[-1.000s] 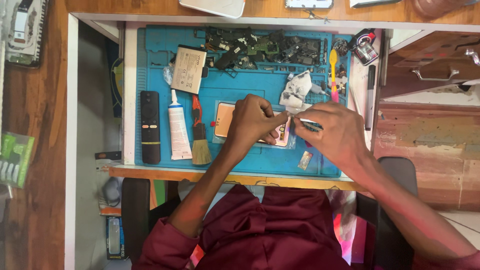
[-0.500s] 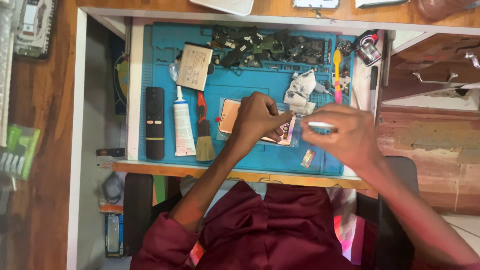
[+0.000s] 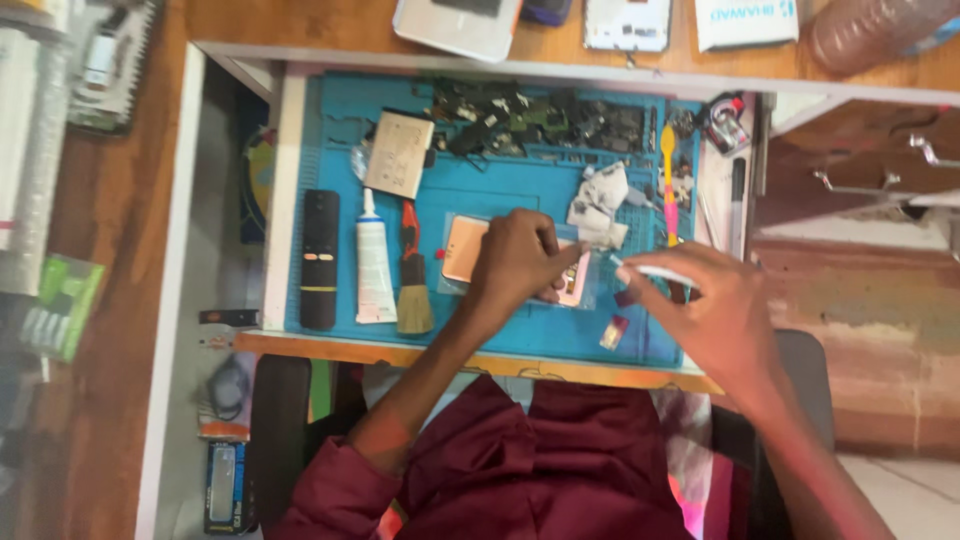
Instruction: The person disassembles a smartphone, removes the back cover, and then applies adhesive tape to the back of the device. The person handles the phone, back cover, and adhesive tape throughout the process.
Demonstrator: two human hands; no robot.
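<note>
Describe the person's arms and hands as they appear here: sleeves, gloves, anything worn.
Both hands are bare: the left hand and right hand wear no gloves, and no rings or watch are visible. The forearms are uncovered too. The maroon shirt has sleeves pushed up near the elbows; the left sleeve cuff bunches there. The right sleeve is mostly out of view.

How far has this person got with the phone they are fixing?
Looks midway. Done: loose dark parts lie heaped at the far edge of the blue mat, so stripping seems over. In hand: the left hand steadies the pink phone, and the right hand holds a thin white tool beside it. Left: the parts are not yet refitted, and the glue tube and brush lie untouched.
</note>
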